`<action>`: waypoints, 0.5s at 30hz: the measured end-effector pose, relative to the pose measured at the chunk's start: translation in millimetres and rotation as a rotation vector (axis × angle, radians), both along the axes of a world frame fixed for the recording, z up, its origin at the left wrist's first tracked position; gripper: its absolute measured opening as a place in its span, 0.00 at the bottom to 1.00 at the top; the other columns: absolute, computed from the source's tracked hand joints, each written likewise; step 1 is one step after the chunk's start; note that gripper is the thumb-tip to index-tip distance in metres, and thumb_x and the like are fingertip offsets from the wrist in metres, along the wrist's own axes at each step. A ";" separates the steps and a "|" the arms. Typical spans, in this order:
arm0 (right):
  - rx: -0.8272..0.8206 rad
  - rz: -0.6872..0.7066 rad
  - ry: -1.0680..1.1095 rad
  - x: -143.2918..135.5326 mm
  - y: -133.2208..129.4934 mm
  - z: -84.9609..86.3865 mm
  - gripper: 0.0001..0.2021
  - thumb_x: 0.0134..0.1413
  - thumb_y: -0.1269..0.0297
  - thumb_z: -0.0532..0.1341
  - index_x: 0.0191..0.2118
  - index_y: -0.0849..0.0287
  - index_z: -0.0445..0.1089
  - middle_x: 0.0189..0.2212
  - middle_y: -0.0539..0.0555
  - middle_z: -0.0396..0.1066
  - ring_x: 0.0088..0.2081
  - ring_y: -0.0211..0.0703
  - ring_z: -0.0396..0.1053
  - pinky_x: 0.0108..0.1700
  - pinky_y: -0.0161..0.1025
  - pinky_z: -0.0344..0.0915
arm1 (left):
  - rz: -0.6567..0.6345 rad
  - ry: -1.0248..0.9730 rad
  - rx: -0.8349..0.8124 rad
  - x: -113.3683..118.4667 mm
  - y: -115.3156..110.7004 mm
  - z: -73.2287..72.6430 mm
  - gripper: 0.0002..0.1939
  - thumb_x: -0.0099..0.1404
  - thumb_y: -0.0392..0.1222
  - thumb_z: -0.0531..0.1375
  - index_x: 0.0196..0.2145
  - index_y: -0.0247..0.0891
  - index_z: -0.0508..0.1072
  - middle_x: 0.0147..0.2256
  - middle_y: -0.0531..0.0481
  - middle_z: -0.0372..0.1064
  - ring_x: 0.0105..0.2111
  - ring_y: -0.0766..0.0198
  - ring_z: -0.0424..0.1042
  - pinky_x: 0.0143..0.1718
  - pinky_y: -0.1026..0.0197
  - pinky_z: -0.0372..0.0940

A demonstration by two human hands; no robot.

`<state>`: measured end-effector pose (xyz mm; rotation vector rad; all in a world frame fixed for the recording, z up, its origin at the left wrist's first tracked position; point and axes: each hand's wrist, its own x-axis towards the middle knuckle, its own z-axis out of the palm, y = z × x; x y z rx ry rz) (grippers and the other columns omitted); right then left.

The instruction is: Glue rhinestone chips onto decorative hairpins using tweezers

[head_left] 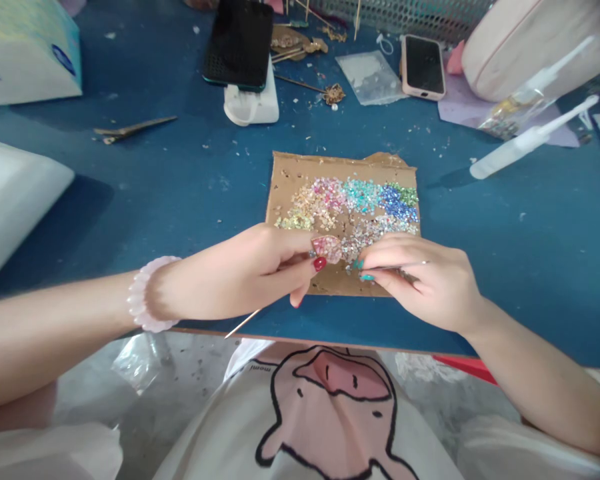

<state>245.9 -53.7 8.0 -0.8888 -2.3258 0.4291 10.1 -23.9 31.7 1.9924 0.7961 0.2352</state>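
Note:
Between the thumb and finger of my left hand [260,270] is a small pink, fan-shaped ornament [329,248] covered in chips. A thin wooden stick [243,324] sticks out below that hand; whether it joins the ornament is hidden. My right hand [425,280] pinches a thin, metal-looking tool [400,267], close to the ornament's right side. Its tip is too small to make out. Both hands are over a piece of cardboard [290,177] strewn with small glittering chips [363,195] in pink, turquoise, blue, green, yellow and silver groups.
Behind the cardboard lie a black phone [240,43] on a white object, a hairpin [333,93], a plastic bag [370,77] and a pink-cased phone [423,67]. Glue bottles [535,137] are at the right. A metal clip [135,129] and tissue pack [30,53] are at the left.

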 end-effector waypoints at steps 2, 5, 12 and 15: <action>0.005 0.005 -0.005 0.1 -0.1 0.2 0.05 0.54 0.76 0.59 0.34 0.59 0.66 0.30 0.49 0.73 0.35 0.33 0.70 0.40 0.32 0.67 | -0.003 0.001 0.003 -0.4 -0.2 -0.4 0.12 0.63 0.29 0.50 0.25 0.37 0.66 0.21 0.61 0.68 0.18 0.75 0.62 0.20 0.72 0.55; 0.025 0.012 -0.012 -0.2 -0.3 0.6 0.05 0.54 0.75 0.60 0.34 0.59 0.66 0.30 0.48 0.73 0.35 0.33 0.70 0.41 0.31 0.67 | -0.004 0.023 -0.002 -0.8 -0.5 -0.9 0.11 0.64 0.31 0.50 0.27 0.37 0.68 0.21 0.61 0.69 0.19 0.74 0.64 0.20 0.71 0.56; 0.051 0.015 -0.010 -1.0 -0.2 0.0 0.05 0.53 0.75 0.61 0.34 0.59 0.66 0.30 0.47 0.73 0.35 0.32 0.70 0.42 0.30 0.67 | -0.021 0.014 -0.012 -0.5 -0.4 -1.4 0.10 0.65 0.32 0.49 0.31 0.38 0.69 0.21 0.61 0.69 0.18 0.74 0.63 0.19 0.71 0.55; 0.051 0.010 -0.015 -0.9 0.2 -0.1 0.05 0.54 0.75 0.60 0.34 0.58 0.66 0.30 0.47 0.73 0.35 0.32 0.70 0.41 0.31 0.68 | -0.027 0.012 -0.016 -0.6 0.1 -1.7 0.10 0.65 0.32 0.49 0.31 0.38 0.69 0.21 0.61 0.69 0.19 0.73 0.63 0.20 0.71 0.55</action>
